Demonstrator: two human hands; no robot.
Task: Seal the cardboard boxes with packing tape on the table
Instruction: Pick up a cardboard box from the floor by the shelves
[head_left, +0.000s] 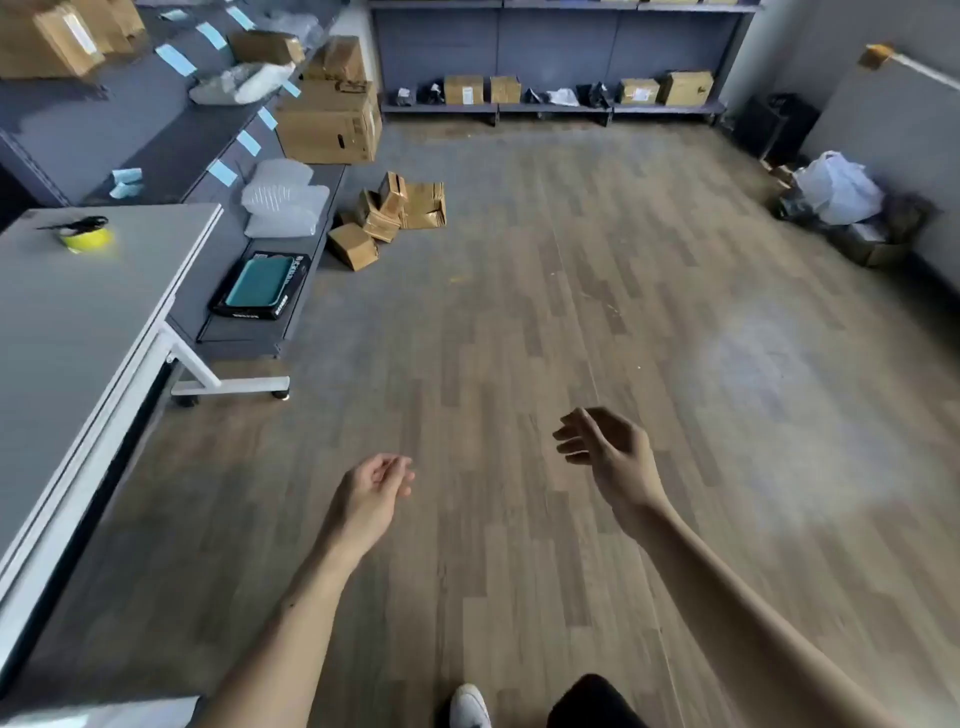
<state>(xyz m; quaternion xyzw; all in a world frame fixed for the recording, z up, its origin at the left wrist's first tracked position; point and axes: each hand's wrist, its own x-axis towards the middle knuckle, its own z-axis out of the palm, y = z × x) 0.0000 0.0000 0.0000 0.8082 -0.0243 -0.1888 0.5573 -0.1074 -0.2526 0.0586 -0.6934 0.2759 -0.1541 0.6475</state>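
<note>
A grey table (78, 332) runs along the left. On its far end lies a yellow tape roll (87, 240) with black scissors (78, 224) resting on top. Several small cardboard boxes (392, 215) lie in a heap on the wooden floor beyond the table. My left hand (375, 484) and my right hand (605, 447) hang over the floor to the right of the table, fingers loosely curled and holding nothing.
Grey shelving on the left holds a large cardboard box (328, 124), bubble wrap (283, 200) and a black boxed item (261, 285). A far shelf (550, 106) carries more boxes. A white plastic bag (837, 188) and clutter sit at the right wall. My shoe (469, 705) shows at the bottom.
</note>
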